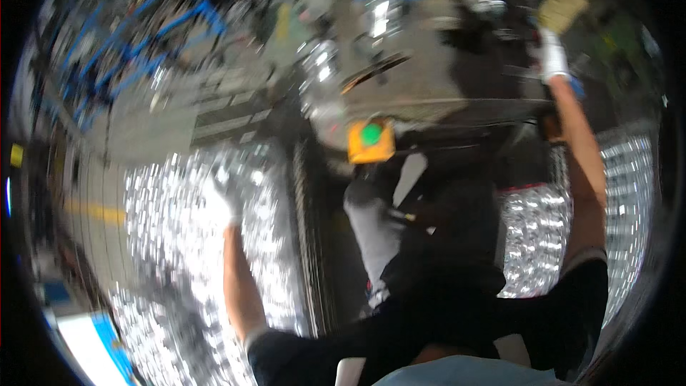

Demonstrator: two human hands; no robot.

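I am holding my two hands wide apart, one on each side of me, and the blur is hiding how the fingers are standing on both. My left hand, looking white as if gloved, is showing against a heap of shiny, clear-looking pieces on the left; I cannot tell whether it is touching or gripping any of them. My right hand, also white, is lying far to the right, just beside a tan piece; whether the fingers are closing on it I cannot tell. A small blue patch is showing beside that wrist. Between my arms, an orange block with a green button is sitting at the near edge of a work surface, and beyond it a thin dark strip is lying slantwise. Shiny pieces are standing left of the strip. My grey-clad leg is showing below the block. On the near right, more glinting pieces are lying inside my forearm. Far left, blue framing is standing, and a yellow stripe is running toward the left heap.
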